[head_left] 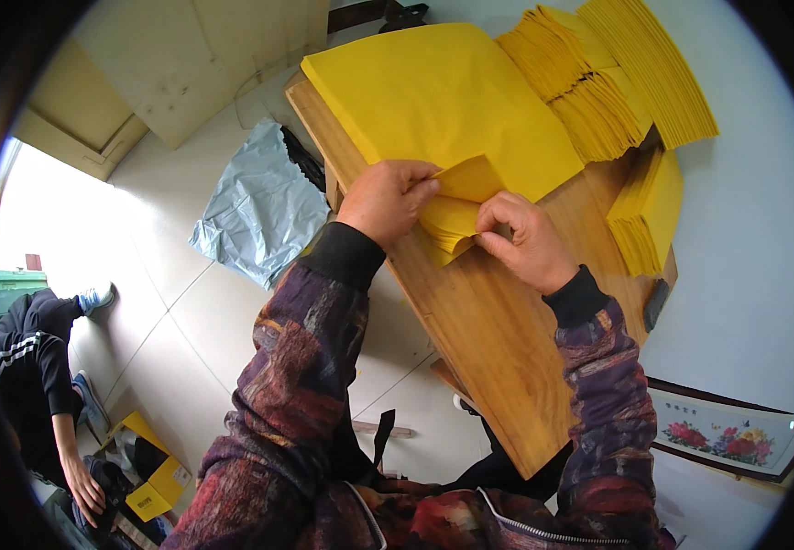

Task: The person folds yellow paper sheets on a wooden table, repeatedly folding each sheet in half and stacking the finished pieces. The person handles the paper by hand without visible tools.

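Between my hands is a small folded yellow sheet, paper or thin cloth, with its layers partly parted. My left hand pinches its left edge between thumb and fingers. On the lower right edge, the thumb and forefinger of my right hand are closed in a pinch. Just beyond them lies a large flat pile of yellow sheets on the wooden table. Whether the folded sheet touches the table is hard to tell.
Folded yellow stacks fill the table's far right, with another stack nearer along the wall. A grey plastic bag lies on the tiled floor to the left. At lower left, another person reaches beside a yellow box.
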### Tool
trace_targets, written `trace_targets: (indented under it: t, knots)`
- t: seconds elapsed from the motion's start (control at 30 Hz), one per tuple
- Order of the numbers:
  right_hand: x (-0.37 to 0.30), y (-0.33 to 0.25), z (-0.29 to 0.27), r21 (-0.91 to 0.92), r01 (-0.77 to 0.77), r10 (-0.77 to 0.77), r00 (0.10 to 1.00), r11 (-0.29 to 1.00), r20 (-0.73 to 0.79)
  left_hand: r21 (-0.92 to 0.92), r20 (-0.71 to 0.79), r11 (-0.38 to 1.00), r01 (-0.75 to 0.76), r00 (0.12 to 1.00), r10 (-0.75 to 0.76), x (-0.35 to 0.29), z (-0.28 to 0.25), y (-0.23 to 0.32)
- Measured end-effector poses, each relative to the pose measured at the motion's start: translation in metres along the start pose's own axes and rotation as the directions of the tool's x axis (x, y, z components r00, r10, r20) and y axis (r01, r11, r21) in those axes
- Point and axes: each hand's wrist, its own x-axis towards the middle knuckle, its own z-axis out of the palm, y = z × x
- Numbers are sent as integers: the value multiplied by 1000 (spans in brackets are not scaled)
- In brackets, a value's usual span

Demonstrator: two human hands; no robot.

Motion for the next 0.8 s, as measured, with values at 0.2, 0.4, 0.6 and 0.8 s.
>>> trace_targets:
  t: [0.2,0.4,0.6,0.8]
  knots:
    - [7,4,-12,121,-117,97,983,986,158,22,-2,1000,12,1000,-12,-1,-1,3]
    - [10,2,-15,123,-100,83,986,987,142,44,4,999,-32,999,32,1,0,-2]
    - [14,-9,-16,66,-146,149,988,987,-49,5,41,1000,3,999,-3,1,-3,1]
    - [22,-12,-14,-113,-45,6,947,993,-321,19,8,999,-33,999,33,-2,-1,2]
